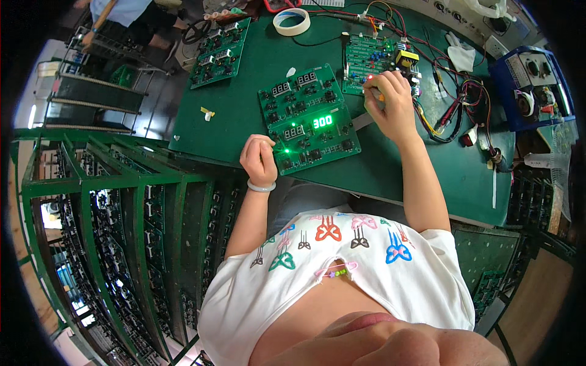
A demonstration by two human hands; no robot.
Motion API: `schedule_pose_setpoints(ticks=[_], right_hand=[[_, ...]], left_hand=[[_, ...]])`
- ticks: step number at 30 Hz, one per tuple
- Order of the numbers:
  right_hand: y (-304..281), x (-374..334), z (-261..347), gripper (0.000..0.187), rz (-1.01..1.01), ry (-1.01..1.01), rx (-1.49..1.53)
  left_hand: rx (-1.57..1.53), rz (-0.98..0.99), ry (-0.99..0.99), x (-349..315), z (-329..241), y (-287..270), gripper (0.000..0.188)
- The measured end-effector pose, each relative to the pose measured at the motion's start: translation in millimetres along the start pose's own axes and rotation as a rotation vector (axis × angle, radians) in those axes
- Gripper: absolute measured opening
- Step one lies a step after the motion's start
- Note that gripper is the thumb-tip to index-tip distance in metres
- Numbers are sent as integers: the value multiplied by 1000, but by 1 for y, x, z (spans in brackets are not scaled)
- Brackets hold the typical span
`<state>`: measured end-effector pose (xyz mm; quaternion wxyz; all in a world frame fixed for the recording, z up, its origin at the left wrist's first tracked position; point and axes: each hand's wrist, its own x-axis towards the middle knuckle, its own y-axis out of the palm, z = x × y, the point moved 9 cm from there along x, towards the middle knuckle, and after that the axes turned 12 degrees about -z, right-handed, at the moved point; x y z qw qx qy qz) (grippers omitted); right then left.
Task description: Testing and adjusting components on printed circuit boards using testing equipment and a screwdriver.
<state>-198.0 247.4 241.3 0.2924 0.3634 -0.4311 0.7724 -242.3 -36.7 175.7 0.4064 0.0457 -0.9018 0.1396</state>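
Note:
A green circuit board panel (308, 143) with digit displays lies tilted on the green bench; one display on its near half glows green, and small green lights shine beside it. At the panel's left edge, my left hand (259, 160) is closed, its fingertips against the edge. Farther right, my right hand (392, 104) bends over the near edge of a second circuit board (365, 58), which carries wires and a yellow transformer (407, 58). Its thumb and fingers are pinched together. A bit of orange shows under them, but what they hold is mostly hidden. A red light glows by the fingertips.
Another display board (218, 55) lies at the far left, with a tape roll (291, 22) beyond. Tangled leads (452, 113) and a blue crate (531, 88) occupy the right side. A green rack (122, 183) full of boards stands left. Another person (131, 12) is at the far left.

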Motion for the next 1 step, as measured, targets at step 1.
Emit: schedule_pose_setpoints(ticks=[1], right_hand=[[0,0,0,18,6,0,0]], left_hand=[[4,-2,-5,0,0,0,26]])
